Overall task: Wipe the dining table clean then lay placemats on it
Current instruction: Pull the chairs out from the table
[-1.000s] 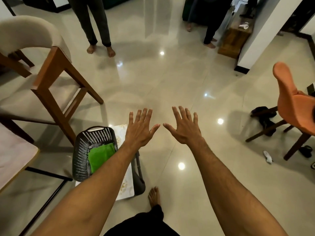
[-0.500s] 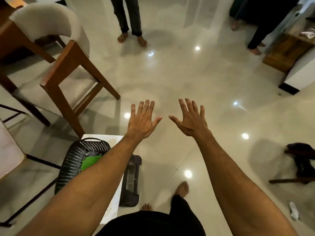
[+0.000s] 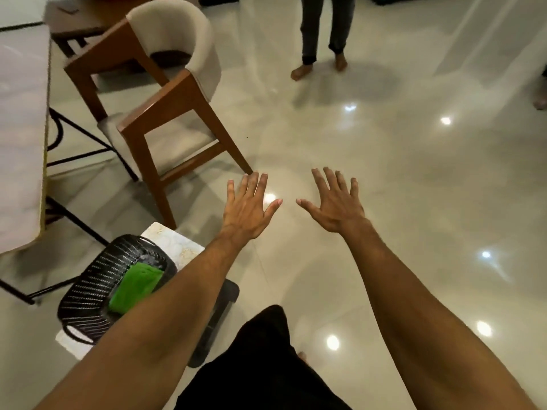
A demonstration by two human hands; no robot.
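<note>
My left hand and my right hand are stretched out side by side over the shiny floor, backs up, fingers straight and spread, holding nothing. Down at my lower left a black woven basket holds a folded green cloth. The basket rests on a pale patterned flat piece that may be a stack of placemats; my left forearm hides part of it. The pale dining table with black metal legs runs along the left edge.
A wooden chair with a beige cushioned back stands just beyond the basket, tilted away from the table. A person's bare feet and legs are at the top middle. A dark wooden side table sits top left. Glossy tiled floor lies ahead and right.
The view has swung left: table, chair and basket have come further into the frame, and the orange chair at right has left it. Both hands stay outstretched and spread, empty.
</note>
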